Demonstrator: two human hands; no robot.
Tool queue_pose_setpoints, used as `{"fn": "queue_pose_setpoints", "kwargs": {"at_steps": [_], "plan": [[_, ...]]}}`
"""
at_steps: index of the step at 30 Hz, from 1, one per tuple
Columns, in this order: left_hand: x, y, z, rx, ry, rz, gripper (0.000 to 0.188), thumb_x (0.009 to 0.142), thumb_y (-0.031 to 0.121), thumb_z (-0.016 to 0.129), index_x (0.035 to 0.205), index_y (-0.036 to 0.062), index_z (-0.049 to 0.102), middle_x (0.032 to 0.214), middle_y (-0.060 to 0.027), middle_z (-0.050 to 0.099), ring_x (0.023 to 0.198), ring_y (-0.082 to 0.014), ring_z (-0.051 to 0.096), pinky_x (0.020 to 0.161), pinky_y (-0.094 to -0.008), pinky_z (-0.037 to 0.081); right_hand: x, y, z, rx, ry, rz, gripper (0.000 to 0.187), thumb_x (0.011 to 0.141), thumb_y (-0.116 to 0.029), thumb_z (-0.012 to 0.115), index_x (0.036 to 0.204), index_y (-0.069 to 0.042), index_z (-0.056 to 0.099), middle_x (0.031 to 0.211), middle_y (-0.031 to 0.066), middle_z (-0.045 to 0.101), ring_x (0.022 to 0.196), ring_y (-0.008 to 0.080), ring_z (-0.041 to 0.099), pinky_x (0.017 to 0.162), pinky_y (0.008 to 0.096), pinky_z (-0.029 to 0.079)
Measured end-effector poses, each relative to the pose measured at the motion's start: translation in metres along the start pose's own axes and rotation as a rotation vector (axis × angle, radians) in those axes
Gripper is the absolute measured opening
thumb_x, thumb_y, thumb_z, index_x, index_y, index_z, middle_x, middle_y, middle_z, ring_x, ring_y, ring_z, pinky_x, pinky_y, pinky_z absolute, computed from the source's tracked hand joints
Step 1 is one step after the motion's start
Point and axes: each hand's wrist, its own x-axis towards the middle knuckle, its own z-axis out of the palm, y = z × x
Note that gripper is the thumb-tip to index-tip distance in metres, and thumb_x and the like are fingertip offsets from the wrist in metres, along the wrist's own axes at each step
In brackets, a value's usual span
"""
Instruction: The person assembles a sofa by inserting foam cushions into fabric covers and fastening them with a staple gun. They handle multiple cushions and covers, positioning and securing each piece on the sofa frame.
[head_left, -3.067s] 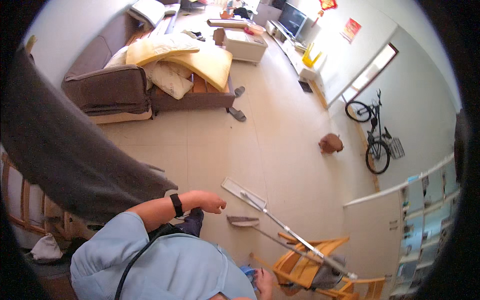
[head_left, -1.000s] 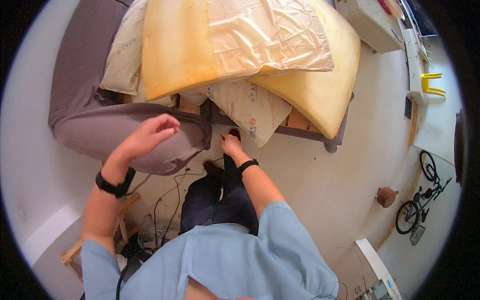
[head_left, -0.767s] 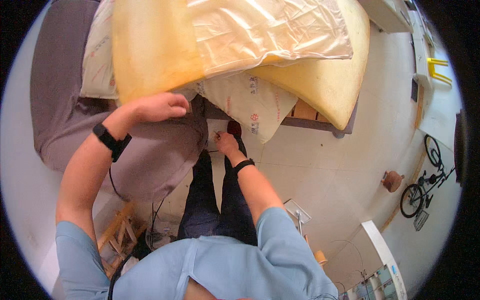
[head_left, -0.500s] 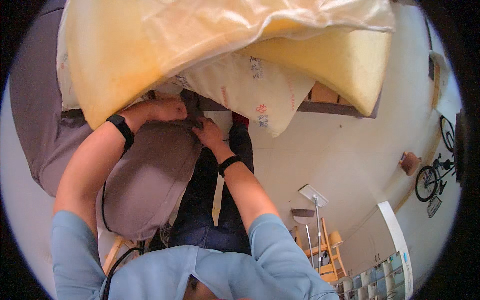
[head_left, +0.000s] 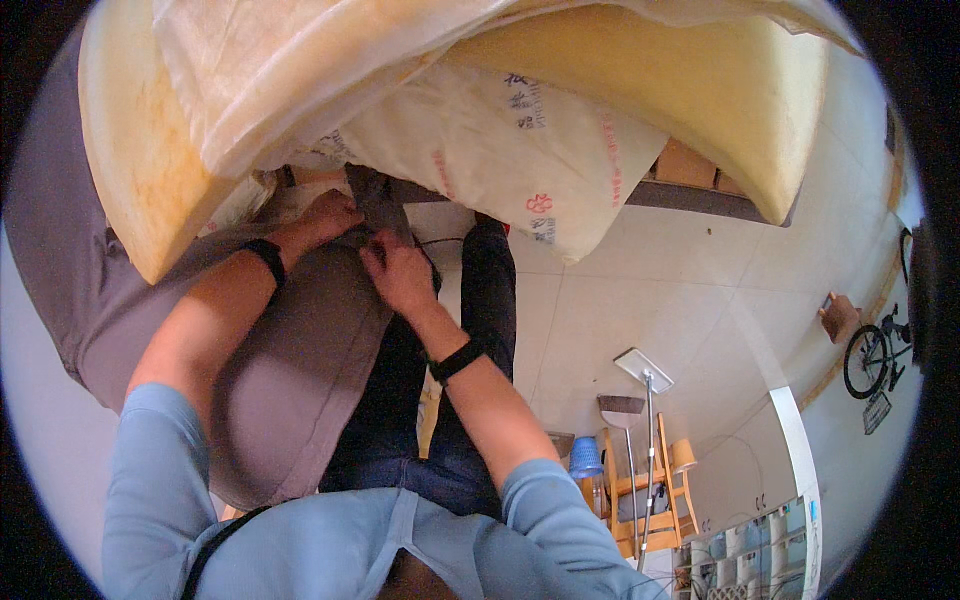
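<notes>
The left hand (head_left: 325, 217) and the right hand (head_left: 402, 277) come together at the upper inner edge of a grey-brown fabric sofa cover (head_left: 290, 370), which drapes over the sofa arm in front of the person and hangs down beside the dark-trousered legs. The fingers of both hands are bent and narrow against the cloth; blur and shadow leave it impossible to tell whether either set grips it. A black band circles each wrist. Just above the left hand, a thick yellow foam slab (head_left: 130, 150) arches forward, partly wrapped in a shiny cream sheet (head_left: 260, 70). A cream cloth cushion with red and dark printing (head_left: 480, 160) slants out beneath it, and a second pale yellow foam slab (head_left: 700, 100) overhangs brown wooden boards (head_left: 685, 165) to the right. On the floor at the right, a white flat mop (head_left: 644, 369) and a grey broom (head_left: 621, 409) lie near an orange wooden chair (head_left: 688, 510) and a blue plastic basket (head_left: 585, 457).
</notes>
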Motion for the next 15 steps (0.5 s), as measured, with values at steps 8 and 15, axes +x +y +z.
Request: {"fn": "queue_pose_setpoints", "kwargs": {"at_steps": [8,15], "plan": [[-0.014,-0.009,0.022,-0.011,0.202,0.004,0.034,0.077,0.031,0.059,0.088,-0.0010,0.064,0.098,-0.0212,0.061,0.097,-0.0380,0.054,0.086,-0.0447,0.042,0.068,0.030,-0.005,-0.345,0.150,-0.332,0.034,0.085,-0.029,0.055,0.106,-0.003,0.056,0.104,0.0200,0.059,0.094,0.0374,0.058,0.081,0.0441,0.047],[-0.022,0.016,-0.007,-0.220,-0.042,-0.130,0.031,0.081,0.027,0.057,0.095,-0.0004,0.063,0.097,-0.0239,0.061,0.092,-0.0388,0.057,0.084,-0.0432,0.045,0.091,0.051,0.010,-0.607,0.131,-0.482,0.027,0.082,-0.028,0.056,0.101,-0.009,0.058,0.101,0.0158,0.060,0.095,0.0340,0.058,0.082,0.0442,0.047]]}}
